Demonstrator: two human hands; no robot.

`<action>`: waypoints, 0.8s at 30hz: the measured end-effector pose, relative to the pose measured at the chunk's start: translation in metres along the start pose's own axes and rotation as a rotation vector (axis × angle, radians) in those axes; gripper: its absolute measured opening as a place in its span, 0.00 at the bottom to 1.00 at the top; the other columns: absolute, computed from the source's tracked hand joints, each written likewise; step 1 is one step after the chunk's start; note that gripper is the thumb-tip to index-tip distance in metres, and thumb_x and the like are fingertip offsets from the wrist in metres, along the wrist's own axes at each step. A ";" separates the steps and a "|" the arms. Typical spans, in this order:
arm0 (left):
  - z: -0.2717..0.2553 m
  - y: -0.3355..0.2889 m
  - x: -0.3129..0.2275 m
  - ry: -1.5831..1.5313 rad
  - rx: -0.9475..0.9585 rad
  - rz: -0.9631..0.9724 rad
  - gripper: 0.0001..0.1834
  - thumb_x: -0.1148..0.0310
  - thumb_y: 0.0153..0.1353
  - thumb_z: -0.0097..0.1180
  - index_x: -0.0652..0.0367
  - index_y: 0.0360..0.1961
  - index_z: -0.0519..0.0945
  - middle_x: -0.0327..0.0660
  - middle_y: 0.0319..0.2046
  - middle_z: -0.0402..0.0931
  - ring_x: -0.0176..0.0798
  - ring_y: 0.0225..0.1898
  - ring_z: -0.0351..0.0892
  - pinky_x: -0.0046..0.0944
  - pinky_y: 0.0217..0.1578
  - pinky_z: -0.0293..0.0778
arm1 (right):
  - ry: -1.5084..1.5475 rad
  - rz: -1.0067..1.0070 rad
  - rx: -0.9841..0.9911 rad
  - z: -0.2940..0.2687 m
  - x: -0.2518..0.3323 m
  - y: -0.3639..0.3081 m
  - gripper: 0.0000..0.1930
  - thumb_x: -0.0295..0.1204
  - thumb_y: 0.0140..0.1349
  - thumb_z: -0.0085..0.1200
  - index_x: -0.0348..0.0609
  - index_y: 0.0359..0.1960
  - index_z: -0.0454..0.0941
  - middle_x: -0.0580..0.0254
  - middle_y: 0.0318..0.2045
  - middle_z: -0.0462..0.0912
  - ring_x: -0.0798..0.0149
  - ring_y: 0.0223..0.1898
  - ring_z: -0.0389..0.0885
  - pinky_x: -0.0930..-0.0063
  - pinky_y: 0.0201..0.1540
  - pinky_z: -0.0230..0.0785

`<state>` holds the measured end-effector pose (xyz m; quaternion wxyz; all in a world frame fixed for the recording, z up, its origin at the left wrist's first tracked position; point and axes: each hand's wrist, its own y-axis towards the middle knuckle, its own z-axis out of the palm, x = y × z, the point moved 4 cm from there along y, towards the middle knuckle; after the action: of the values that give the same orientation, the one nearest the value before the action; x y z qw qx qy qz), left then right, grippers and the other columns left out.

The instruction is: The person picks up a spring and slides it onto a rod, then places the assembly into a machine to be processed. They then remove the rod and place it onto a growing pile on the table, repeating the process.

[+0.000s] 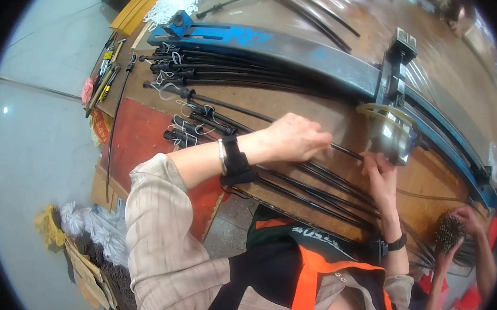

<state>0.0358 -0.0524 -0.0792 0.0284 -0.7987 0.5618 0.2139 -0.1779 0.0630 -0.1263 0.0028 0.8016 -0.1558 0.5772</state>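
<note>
My left hand (299, 137) is closed around a long thin black rod (349, 151), in the middle of the bench. Farther right, my right hand (380, 177) pinches the same rod, its fingertips just beneath a metal fixture (388, 139) with a yellowish ring. What exactly lies between the right fingertips is partly hidden. Several similar black rods (314, 193) lie side by side under and near my forearms. Their far left ends carry black fittings with white cord loops (183, 131). Another bunch of black rods (213, 68) lies farther off, along a metal beam.
The blue and grey metal beam (311, 61) crosses the bench and carries the fixture. Hand tools (104, 76) lie at the left edge, beside a red board (137, 134). At lower right, another person's hands (466, 220) hold a dark bundle (450, 232). White pieces (183, 1) are heaped far left.
</note>
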 end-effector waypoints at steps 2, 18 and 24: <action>-0.002 -0.001 -0.010 -0.014 -0.006 0.002 0.09 0.63 0.62 0.56 0.54 0.29 0.74 0.43 0.22 0.74 0.51 0.25 0.79 0.48 0.23 0.75 | 0.056 -0.065 0.026 -0.003 0.003 -0.005 0.14 0.34 0.71 0.49 0.36 0.44 0.83 0.71 0.27 0.80 0.78 0.27 0.71 0.79 0.33 0.65; -0.047 0.050 -0.087 0.089 0.177 0.107 0.09 0.77 0.53 0.55 0.60 0.37 0.75 0.49 0.31 0.75 0.53 0.34 0.78 0.48 0.31 0.76 | -0.528 -1.082 -0.582 -0.055 0.026 -0.047 0.21 0.24 0.53 0.65 0.36 0.51 0.78 0.57 0.38 0.82 0.52 0.37 0.79 0.60 0.42 0.74; -0.099 0.116 -0.111 0.308 -0.013 0.254 0.22 0.81 0.53 0.57 0.59 0.52 0.78 0.46 0.26 0.70 0.49 0.28 0.74 0.44 0.29 0.71 | -0.498 -0.729 -0.916 -0.127 0.019 -0.016 0.25 0.31 0.55 0.65 0.40 0.55 0.76 0.64 0.27 0.79 0.62 0.30 0.78 0.68 0.32 0.73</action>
<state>-0.0694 -0.0252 0.0746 -0.0902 -0.7447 0.6544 0.0947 -0.2863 0.0970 -0.0638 0.5054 0.8310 -0.0998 0.2101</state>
